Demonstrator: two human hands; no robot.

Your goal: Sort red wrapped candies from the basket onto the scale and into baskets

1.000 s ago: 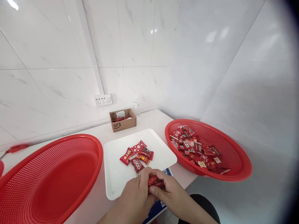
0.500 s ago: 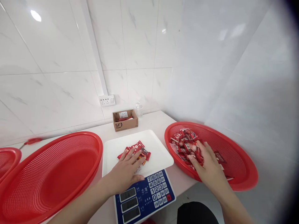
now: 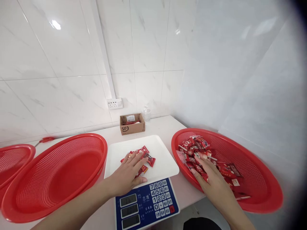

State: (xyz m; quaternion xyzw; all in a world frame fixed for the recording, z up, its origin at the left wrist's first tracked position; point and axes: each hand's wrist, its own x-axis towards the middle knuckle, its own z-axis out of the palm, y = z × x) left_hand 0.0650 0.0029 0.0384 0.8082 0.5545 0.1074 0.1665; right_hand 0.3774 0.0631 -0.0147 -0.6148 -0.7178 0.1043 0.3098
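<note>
My left hand [image 3: 126, 175] rests palm down with its fingers stretched over a few small red snack packets [image 3: 150, 159]. These lie on the white weighing tray [image 3: 164, 159] of a digital scale, and the hand partly hides them. The scale's blue keypad panel [image 3: 146, 203] faces me. On the right, my right hand [image 3: 212, 179] is inside a red plastic basket [image 3: 259, 174], fingers spread over a heap of red packets [image 3: 192, 145]. It appears to touch the heap, and nothing is visibly gripped. Its palm and wrist cover part of the packets.
An oval red basket [image 3: 79, 172] with only its bare base visible stands left of the scale. Another red basket [image 3: 14, 159] is beyond it. A small cardboard box [image 3: 133, 127] and a clear jar [image 3: 147, 113] stand by the tiled wall, below a power socket [image 3: 115, 103].
My view has shifted slightly. The right hand has moved a little lower and nearer in the basket, exposing more packets. The left hand stays over the tray, slightly shifted on the packets.
</note>
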